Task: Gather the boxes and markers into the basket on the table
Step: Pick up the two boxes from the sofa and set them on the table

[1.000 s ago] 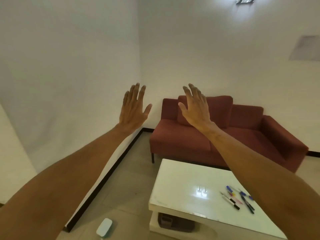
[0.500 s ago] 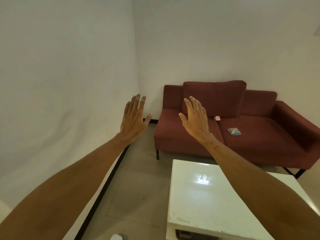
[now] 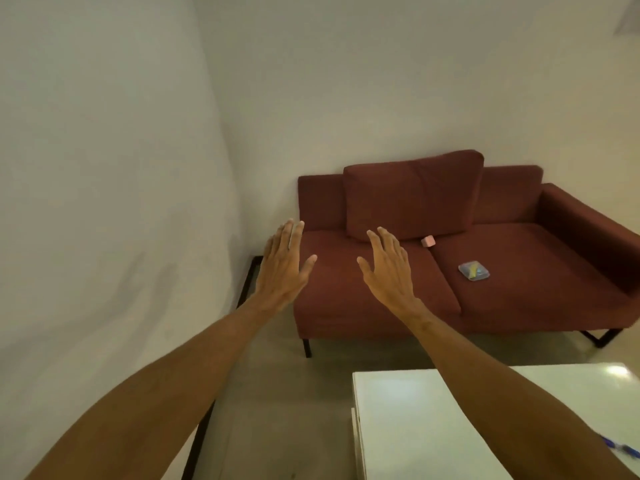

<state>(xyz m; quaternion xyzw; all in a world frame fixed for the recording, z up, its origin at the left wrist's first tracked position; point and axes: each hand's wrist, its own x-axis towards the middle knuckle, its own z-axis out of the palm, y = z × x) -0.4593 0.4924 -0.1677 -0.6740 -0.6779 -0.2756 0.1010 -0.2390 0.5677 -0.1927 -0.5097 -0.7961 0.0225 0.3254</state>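
Observation:
My left hand (image 3: 284, 266) and my right hand (image 3: 389, 271) are both stretched out in front of me, fingers spread, holding nothing. Beyond them a small pink box (image 3: 428, 241) lies at the back of the red sofa's seat, near the cushion. A flat clear box with yellow and blue contents (image 3: 473, 270) lies on the right seat cushion. A blue marker (image 3: 621, 448) shows at the right edge of the white table, partly hidden by my right forearm. No basket is in view.
The red sofa (image 3: 519, 299) stands against the far wall on thin black legs. The white glossy table (image 3: 408, 427) fills the lower right. A white wall with a black skirting strip runs along the left. Bare floor lies between table and sofa.
The view has swung down and towards the sofa, which looks closer. Both open hands have sunk lower in the frame. The group of markers on the table has slid out of view.

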